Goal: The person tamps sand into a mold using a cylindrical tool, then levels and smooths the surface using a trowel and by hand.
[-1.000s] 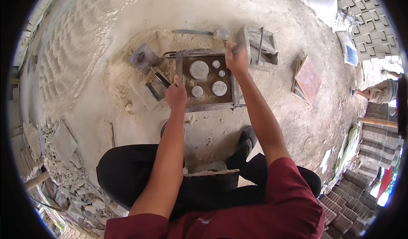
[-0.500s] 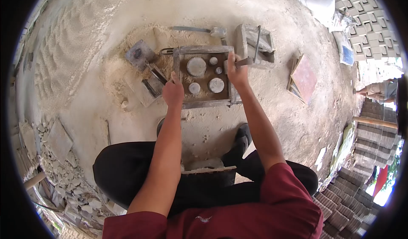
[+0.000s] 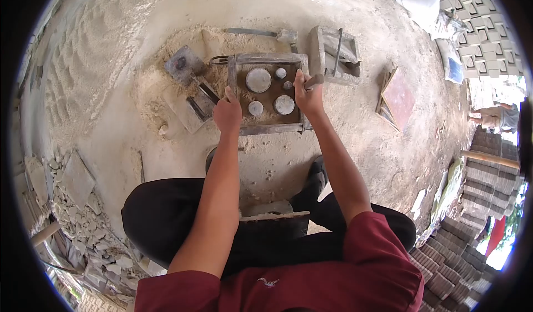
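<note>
In front of me on the sandy floor lies a rectangular moulding frame (image 3: 272,128) packed with brown sand. Several round pale discs of different sizes, the largest a disc (image 3: 258,80) at upper left, sit in that sand. My left hand (image 3: 227,112) is closed on the frame's left side, thumb on top. At the opposite side my right hand (image 3: 308,92) is closed on the frame's edge, its thumb up. A short greyish block end (image 3: 314,81) sticks out beside the right hand; whether the hand holds it I cannot tell.
A second wooden frame (image 3: 316,51) with a bar across it stands at the upper right. Left of the moulding frame are a square metal plate (image 3: 185,62) and a flat board (image 3: 180,112). A long-handled tool (image 3: 252,32) lies behind. Reddish boards (image 3: 398,98) rest farther right.
The moulding frame sits slightly higher in the picture, as do the things around it. Both hands keep their places on its sides.
</note>
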Motion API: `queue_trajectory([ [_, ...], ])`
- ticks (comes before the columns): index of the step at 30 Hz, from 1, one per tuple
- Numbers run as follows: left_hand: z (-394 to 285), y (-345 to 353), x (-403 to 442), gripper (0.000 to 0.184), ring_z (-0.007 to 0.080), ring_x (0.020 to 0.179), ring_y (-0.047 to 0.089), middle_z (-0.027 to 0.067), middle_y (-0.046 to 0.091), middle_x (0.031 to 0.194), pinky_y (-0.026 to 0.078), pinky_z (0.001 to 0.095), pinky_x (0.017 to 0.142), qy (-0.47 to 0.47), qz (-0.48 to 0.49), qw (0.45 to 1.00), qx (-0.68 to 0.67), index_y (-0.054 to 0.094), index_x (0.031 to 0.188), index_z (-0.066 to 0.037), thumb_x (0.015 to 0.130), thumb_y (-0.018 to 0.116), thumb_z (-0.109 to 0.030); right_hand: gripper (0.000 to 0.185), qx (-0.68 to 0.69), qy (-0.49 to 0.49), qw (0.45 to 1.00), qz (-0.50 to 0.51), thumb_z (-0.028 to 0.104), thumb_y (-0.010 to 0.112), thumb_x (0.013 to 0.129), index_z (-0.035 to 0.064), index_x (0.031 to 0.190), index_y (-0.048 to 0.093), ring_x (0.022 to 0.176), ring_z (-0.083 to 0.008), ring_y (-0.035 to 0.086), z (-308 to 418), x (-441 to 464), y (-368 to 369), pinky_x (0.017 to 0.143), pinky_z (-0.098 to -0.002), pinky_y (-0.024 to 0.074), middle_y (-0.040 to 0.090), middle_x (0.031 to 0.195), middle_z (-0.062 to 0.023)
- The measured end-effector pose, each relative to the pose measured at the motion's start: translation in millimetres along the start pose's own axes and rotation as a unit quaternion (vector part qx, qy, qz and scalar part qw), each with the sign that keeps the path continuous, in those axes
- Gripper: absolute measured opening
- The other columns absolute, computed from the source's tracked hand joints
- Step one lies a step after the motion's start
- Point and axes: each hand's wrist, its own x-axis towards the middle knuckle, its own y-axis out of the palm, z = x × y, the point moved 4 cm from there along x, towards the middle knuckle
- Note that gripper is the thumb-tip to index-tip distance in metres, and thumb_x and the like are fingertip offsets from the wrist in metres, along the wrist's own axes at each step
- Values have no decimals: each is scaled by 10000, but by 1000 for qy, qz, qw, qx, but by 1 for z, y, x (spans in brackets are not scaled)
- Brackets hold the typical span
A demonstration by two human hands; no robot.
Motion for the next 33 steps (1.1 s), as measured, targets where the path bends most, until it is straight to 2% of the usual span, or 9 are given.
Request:
queue_trajectory([
  [3, 0, 4, 14, 673, 422, 829, 629, 256, 660, 840, 498, 504, 758, 2, 11, 1000, -17, 704, 944, -5, 974, 262, -511, 337, 0, -53, 999, -10, 144, 517, 925, 18, 613, 500, 698, -336, 539, 14, 1, -8, 719, -438, 392, 553, 669, -151],
  [7, 0, -4, 2, 673, 421, 827, 628, 243, 665, 853, 498, 498, 753, 12, 37, 999, -15, 704, 949, -5, 974, 262, -513, 324, 5, 38, 996, 83, 136, 496, 932, 14, 633, 528, 665, -335, 521, -4, -14, 6, 713, -410, 387, 541, 643, -154],
  [11, 1, 1, 4, 678, 415, 834, 624, 230, 666, 852, 494, 500, 741, 17, 19, 999, -20, 703, 925, -3, 976, 258, -512, 311, 27, -71, 997, -34, 132, 507, 926, 2, 644, 532, 627, -324, 511, 26, -11, -24, 629, -419, 385, 518, 601, -157],
  [16, -3, 0, -3, 681, 408, 840, 625, 225, 668, 867, 492, 505, 745, 0, 25, 999, -29, 701, 927, -6, 975, 256, -518, 327, 10, 73, 994, 85, 133, 508, 933, 14, 629, 520, 643, -304, 517, 1, -36, -9, 670, -418, 387, 521, 600, -127],
  [20, -5, -8, -2, 683, 406, 850, 628, 223, 671, 876, 492, 503, 750, -17, 36, 999, 9, 700, 926, -1, 972, 260, -522, 357, 3, -88, 996, -22, 154, 519, 935, -10, 620, 482, 574, -302, 492, 26, -42, -22, 577, -416, 377, 494, 589, -143],
  [22, 0, -4, -1, 686, 407, 849, 628, 223, 671, 874, 491, 503, 750, -2, 17, 1000, -19, 701, 923, -2, 971, 256, -523, 366, 77, 172, 977, 102, 147, 505, 941, 3, 605, 482, 609, -287, 507, -13, -56, -3, 664, -405, 381, 503, 593, -126],
  [26, -2, -3, 0, 694, 410, 854, 626, 223, 673, 878, 488, 504, 758, 10, 30, 999, -27, 702, 946, -6, 968, 247, -530, 359, 18, -33, 999, -37, 160, 522, 940, -7, 623, 514, 589, -282, 506, 32, -51, -34, 615, -401, 385, 496, 576, -129],
  [30, -4, -2, -1, 701, 416, 852, 623, 225, 672, 880, 483, 510, 763, 8, 6, 999, -35, 703, 943, -8, 964, 245, -538, 360, 30, 80, 994, 62, 149, 503, 947, 17, 614, 535, 671, -275, 529, 8, -67, -20, 705, -391, 377, 538, 639, -114],
  [33, 5, 5, 1, 710, 418, 856, 623, 223, 672, 879, 484, 512, 759, 7, 11, 999, -34, 702, 945, -6, 961, 240, -546, 371, -11, 2, 1000, 5, 165, 504, 953, 13, 617, 534, 675, -279, 527, 23, -61, -33, 676, -391, 383, 552, 667, -125],
])
